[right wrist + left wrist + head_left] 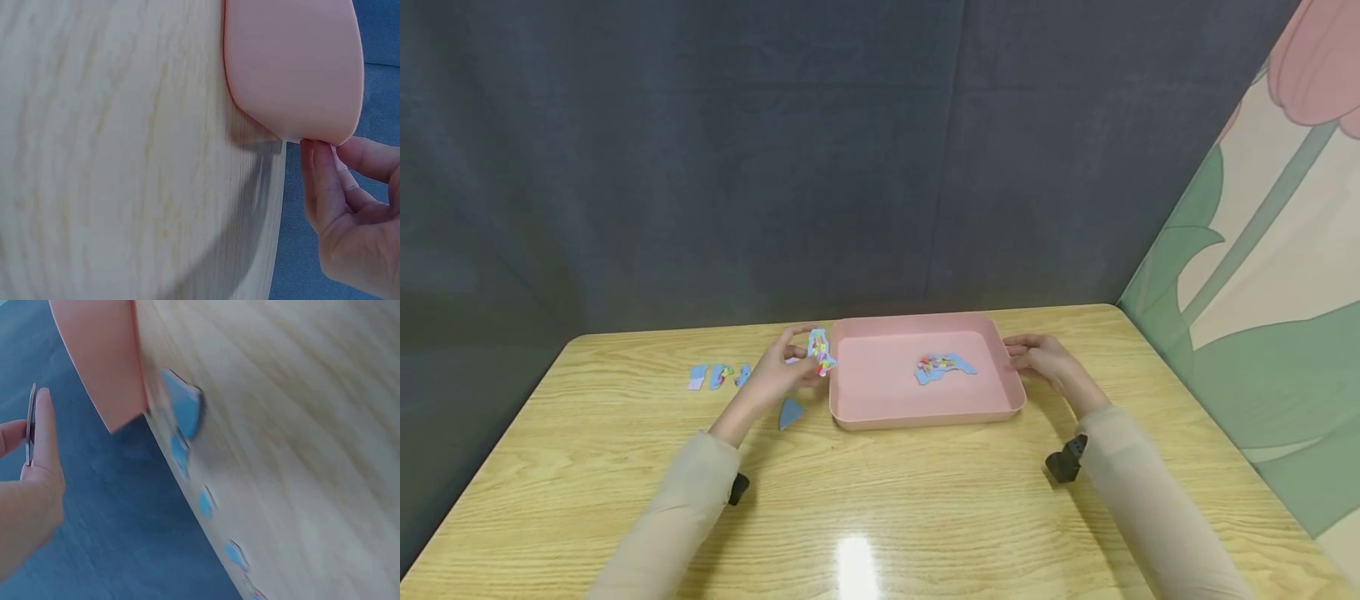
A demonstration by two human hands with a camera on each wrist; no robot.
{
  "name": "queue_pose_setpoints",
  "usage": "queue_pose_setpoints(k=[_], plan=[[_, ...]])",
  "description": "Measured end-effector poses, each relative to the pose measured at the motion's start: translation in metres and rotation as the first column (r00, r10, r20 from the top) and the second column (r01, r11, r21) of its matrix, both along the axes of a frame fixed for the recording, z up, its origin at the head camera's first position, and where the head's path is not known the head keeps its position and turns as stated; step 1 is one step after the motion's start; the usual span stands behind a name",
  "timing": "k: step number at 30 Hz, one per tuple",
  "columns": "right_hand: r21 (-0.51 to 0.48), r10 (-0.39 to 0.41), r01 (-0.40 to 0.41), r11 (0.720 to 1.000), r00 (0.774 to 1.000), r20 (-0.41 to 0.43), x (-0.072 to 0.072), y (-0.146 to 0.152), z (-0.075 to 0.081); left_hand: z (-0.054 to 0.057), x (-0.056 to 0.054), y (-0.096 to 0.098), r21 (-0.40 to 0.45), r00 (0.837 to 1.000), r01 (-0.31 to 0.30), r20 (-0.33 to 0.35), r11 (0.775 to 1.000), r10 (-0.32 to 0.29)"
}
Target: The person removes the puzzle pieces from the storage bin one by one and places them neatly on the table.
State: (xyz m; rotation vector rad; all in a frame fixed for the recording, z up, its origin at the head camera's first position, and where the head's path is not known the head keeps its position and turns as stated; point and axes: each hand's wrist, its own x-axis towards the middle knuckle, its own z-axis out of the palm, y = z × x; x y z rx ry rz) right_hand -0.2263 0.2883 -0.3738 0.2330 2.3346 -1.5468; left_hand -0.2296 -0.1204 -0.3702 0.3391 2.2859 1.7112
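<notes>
My left hand (775, 372) pinches a flat, colourful jigsaw puzzle piece (818, 346) between thumb and fingers, beside the left wall of a pink tray (880, 392). The left wrist view shows that puzzle piece (30, 425) edge-on. At the tray's opposite end, my right hand (1047, 362) grips the rim; in the right wrist view its fingers (328, 181) are below the edge and the thumb is on the other side. Inside the tray lies a blue-edged patch of puzzle (943, 367) with multicoloured middle.
Left of the tray, several loose puzzle pieces (718, 377) lie in a row on the wooden table (880, 475). A plain blue puzzle piece (790, 413) lies nearer the front. A dark curtain (820, 167) hangs behind the table, and a flower-patterned cloth (1285, 292) is at the right.
</notes>
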Motion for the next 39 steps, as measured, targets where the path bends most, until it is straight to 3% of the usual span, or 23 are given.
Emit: queue_pose_setpoints(k=[6,15,23,32,39], plan=[[-0.007,0.005,-0.005,1.000,1.000,0.001,0.000,0.000,0.000,-0.003,0.001,-0.022,-0.074,0.999,-0.027,-0.024,0.997,0.026],[-0.015,0.011,-0.011,1.000,1.000,-0.007,-0.002,0.001,-0.002,-0.002,0.009,-0.055,-0.126,0.998,-0.058,0.024,0.990,0.061],[-0.029,0.005,-0.005,1.000,1.000,-0.015,-0.001,0.002,-0.002,-0.007,0.014,-0.072,-0.206,0.995,-0.071,0.061,0.976,0.085],[-0.017,0.016,-0.016,1.000,1.000,-0.012,-0.001,0.002,-0.003,-0.016,0.019,-0.085,-0.266,0.990,-0.018,0.131,0.964,0.055],[-0.007,0.012,-0.012,1.000,1.000,-0.009,-0.001,0.002,-0.002,-0.019,0.018,-0.084,-0.271,0.980,0.026,0.195,0.962,0.028]])
